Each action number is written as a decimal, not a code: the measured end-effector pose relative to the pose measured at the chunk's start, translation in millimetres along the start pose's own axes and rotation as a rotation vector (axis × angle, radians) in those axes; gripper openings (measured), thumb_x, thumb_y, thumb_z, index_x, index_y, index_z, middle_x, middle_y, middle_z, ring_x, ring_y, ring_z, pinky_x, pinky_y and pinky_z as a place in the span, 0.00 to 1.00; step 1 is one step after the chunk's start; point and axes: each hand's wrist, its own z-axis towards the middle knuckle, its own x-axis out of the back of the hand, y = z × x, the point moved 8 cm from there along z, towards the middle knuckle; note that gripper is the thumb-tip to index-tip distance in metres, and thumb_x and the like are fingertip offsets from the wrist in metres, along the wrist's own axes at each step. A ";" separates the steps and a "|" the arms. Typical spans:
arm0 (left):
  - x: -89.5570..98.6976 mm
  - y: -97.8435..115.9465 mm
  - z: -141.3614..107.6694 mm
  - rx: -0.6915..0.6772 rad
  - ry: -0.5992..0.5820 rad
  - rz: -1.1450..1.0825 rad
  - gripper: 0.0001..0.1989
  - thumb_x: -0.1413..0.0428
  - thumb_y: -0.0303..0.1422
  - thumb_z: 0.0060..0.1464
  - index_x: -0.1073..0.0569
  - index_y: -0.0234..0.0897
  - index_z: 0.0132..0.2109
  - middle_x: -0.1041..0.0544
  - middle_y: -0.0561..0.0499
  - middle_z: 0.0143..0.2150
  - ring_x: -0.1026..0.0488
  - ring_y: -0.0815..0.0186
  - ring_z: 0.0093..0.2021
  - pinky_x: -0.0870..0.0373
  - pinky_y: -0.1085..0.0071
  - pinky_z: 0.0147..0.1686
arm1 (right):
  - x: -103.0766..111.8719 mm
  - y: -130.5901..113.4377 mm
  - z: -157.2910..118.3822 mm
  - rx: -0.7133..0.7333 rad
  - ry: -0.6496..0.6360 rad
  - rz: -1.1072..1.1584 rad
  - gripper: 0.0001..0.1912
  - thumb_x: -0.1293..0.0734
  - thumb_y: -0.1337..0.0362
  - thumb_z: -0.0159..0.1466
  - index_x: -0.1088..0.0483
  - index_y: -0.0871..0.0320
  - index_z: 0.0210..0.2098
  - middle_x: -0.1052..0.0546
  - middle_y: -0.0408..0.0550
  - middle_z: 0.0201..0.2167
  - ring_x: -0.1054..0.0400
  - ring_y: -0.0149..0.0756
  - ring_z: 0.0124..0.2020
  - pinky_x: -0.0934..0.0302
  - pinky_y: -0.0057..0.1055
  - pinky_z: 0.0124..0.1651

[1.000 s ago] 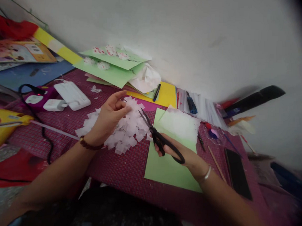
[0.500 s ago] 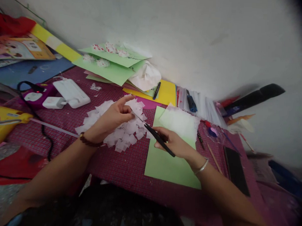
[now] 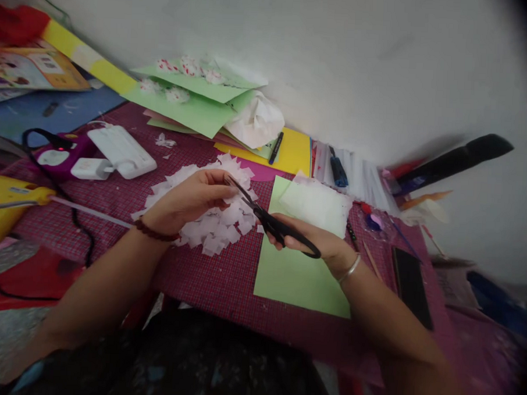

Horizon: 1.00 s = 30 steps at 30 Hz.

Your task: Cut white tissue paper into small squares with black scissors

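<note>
My right hand (image 3: pixel 312 237) is wrapped round the black handles of a pair of scissors (image 3: pixel 266 221). The blades point left and up and look slightly parted. Their tips reach the fingertips of my left hand (image 3: pixel 191 199), which is closed in a pinch; anything between those fingers is too small to make out. Under and beyond my left hand lies a heap of small white paper squares (image 3: pixel 216 236) on the checked tablecloth. Below my right hand is a light green sheet (image 3: pixel 298 286), with thin white paper (image 3: pixel 318 206) stacked on its far part.
At the left are a yellow glue gun (image 3: pixel 14 201) with a glue stick, and a white charger (image 3: pixel 123 150) by a purple power strip (image 3: pixel 55 156). Green cards (image 3: pixel 192 113) with white-and-red puffs lean at the back. A dark flat phone-like object (image 3: pixel 412 285) lies right.
The scissors have turned, so their handle loops and blades show more broadly. My left index finger, raised before, has come down into a pinch at the blade tips. The view has shifted slightly.
</note>
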 end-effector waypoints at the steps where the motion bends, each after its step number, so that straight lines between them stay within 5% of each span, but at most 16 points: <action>1: 3.3 4.7 -1.2 -0.035 0.036 0.015 0.05 0.36 0.29 0.44 0.25 0.35 0.29 0.32 0.54 0.23 0.37 0.72 0.21 0.41 0.72 0.22 | 0.7 -1.7 -5.1 0.011 -0.007 0.019 0.34 0.37 0.37 0.65 0.35 0.61 0.53 0.32 0.49 0.38 0.38 0.35 0.36 0.39 0.33 0.39; 6: 29.1 34.5 -10.9 -0.252 0.282 0.149 0.05 0.37 0.27 0.50 0.26 0.36 0.29 0.29 0.54 0.26 0.35 0.72 0.24 0.39 0.70 0.26 | 10.0 2.2 -52.1 -0.030 0.115 0.123 0.31 0.35 0.40 0.65 0.33 0.60 0.55 0.31 0.49 0.38 0.38 0.37 0.37 0.41 0.36 0.41; 9: 42.8 43.8 -12.4 -0.333 0.379 0.416 0.04 0.37 0.31 0.53 0.24 0.37 0.31 0.28 0.54 0.27 0.34 0.69 0.28 0.39 0.68 0.29 | 12.5 13.6 -83.1 -0.049 0.266 0.230 0.34 0.34 0.40 0.64 0.33 0.59 0.58 0.31 0.49 0.37 0.39 0.37 0.35 0.43 0.38 0.40; 13: 39.4 60.0 -14.9 -0.503 0.439 0.922 0.08 0.37 0.37 0.53 0.22 0.42 0.28 0.25 0.49 0.36 0.30 0.53 0.52 0.38 0.61 0.38 | 11.4 27.2 -107.3 -0.024 0.438 0.344 0.31 0.35 0.40 0.65 0.30 0.59 0.55 0.31 0.48 0.35 0.40 0.35 0.33 0.46 0.38 0.37; 15: 26.9 69.1 -18.9 -0.572 0.460 1.061 0.03 0.37 0.35 0.52 0.21 0.43 0.32 0.24 0.48 0.43 0.35 0.49 0.62 0.38 0.58 0.43 | 11.1 31.1 -112.3 -0.012 0.467 0.366 0.28 0.35 0.42 0.66 0.29 0.57 0.54 0.31 0.47 0.35 0.39 0.34 0.32 0.46 0.37 0.37; 18: -11.8 72.8 -22.7 -0.622 0.384 1.154 0.13 0.38 0.33 0.51 0.22 0.41 0.46 0.24 0.48 0.45 0.33 0.51 0.58 0.38 0.56 0.50 | 14.2 35.9 -115.5 0.027 0.474 0.379 0.26 0.35 0.44 0.66 0.28 0.57 0.53 0.30 0.47 0.35 0.38 0.34 0.31 0.44 0.35 0.36; 23: -103.1 11.2 -13.8 -0.377 -0.143 1.202 0.07 0.43 0.36 0.56 0.25 0.38 0.40 0.23 0.48 0.35 0.29 0.61 0.34 0.37 0.65 0.37 | 20.3 55.8 -112.9 0.030 0.483 0.426 0.30 0.33 0.41 0.64 0.29 0.59 0.53 0.29 0.46 0.33 0.35 0.31 0.29 0.41 0.30 0.31; 26: -126.0 -15.8 -10.6 -0.346 -0.114 1.417 0.10 0.41 0.40 0.53 0.28 0.38 0.34 0.28 0.46 0.32 0.32 0.58 0.33 0.42 0.66 0.32 | 21.0 64.5 -109.8 0.002 0.497 0.449 0.31 0.32 0.40 0.63 0.29 0.62 0.51 0.29 0.45 0.31 0.34 0.29 0.27 0.40 0.29 0.29; 30: -122.5 -25.3 0.3 -0.340 -0.028 1.467 0.09 0.43 0.33 0.51 0.34 0.39 0.26 0.32 0.46 0.28 0.33 0.58 0.32 0.44 0.66 0.30 | 20.6 59.3 -108.6 0.020 0.494 0.399 0.31 0.32 0.41 0.63 0.29 0.63 0.50 0.28 0.44 0.30 0.34 0.29 0.27 0.40 0.27 0.28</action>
